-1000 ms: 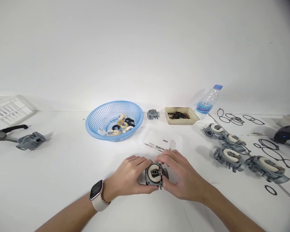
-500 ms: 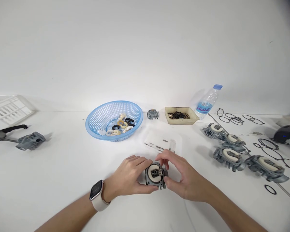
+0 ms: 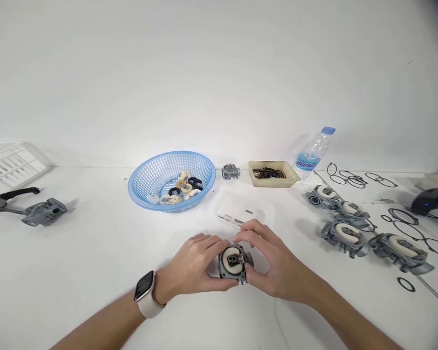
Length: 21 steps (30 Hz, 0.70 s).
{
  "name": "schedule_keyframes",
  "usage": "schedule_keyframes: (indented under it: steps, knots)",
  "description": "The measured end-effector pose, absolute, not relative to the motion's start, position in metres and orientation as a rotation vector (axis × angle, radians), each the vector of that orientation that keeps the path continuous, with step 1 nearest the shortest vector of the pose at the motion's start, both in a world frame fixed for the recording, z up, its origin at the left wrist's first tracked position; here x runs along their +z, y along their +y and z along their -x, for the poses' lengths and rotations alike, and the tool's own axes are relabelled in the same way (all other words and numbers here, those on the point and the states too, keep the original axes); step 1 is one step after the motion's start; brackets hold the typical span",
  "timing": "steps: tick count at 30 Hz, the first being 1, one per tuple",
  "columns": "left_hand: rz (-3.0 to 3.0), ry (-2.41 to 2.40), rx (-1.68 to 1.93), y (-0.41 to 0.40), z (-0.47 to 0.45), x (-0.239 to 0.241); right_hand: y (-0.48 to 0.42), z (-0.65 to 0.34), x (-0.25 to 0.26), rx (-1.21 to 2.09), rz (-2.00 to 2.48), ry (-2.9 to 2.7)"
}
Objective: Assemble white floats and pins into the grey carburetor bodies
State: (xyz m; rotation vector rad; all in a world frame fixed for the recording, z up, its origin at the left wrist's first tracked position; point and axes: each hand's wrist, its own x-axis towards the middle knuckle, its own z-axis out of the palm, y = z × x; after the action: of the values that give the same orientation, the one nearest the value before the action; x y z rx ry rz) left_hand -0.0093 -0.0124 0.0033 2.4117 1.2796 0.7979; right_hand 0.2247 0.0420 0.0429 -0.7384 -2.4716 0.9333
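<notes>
In the middle near the front, a grey metal carburetor (image 3: 224,275) lies on the white table with its open side up. A C-shaped white float (image 3: 236,271) sits in it, around a dark centre post. My left hand (image 3: 195,266) is closed on the carburetor's left side, thumb along the near edge and fingers at the far edge. On the right side, my right hand (image 3: 277,265) grips the body: its thumb presses by the float's hinge, and the curled index finger reaches the far edge. Whether that hand pinches a small part is hidden.
A blue basket (image 3: 135,187) holds several floats. Behind stand another carburetor (image 3: 230,171), a tray (image 3: 275,183) of black rings and a water bottle (image 3: 308,159). Several carburetors (image 3: 345,238) and loose O-rings (image 3: 406,284) lie right. Far left is a carburetor (image 3: 44,212) beside a black-handled tool (image 3: 12,195).
My right index finger has lifted slightly and curled over the far edge, while the thumb has slid a little left onto the carburetor. My left hand keeps its hold.
</notes>
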Motion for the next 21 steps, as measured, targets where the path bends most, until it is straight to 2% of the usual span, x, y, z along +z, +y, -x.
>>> schedule_keyframes:
  steps: [2, 8, 15, 21]
  knots:
    - [-2.413, 1.279, 0.802, -0.0125, 0.0093, 0.0036, 0.0415, -0.2248, 0.0429, 0.879, 0.747, -2.488]
    - [-2.424, 1.273, 0.777, -0.0130, 0.0093, 0.0048, 0.0414, -0.2272, 0.0469, 1.065, 0.702, -2.483]
    - [-2.426, 1.288, 0.780, -0.0120, 0.0099, 0.0032, 0.0385, -0.2238, 0.0444, 0.883, 0.761, -2.510]
    - [-2.424, 1.282, 0.767, -0.0135, 0.0099, 0.0032, 0.0392, -0.2243, 0.0477, 1.052, 0.670, -2.500]
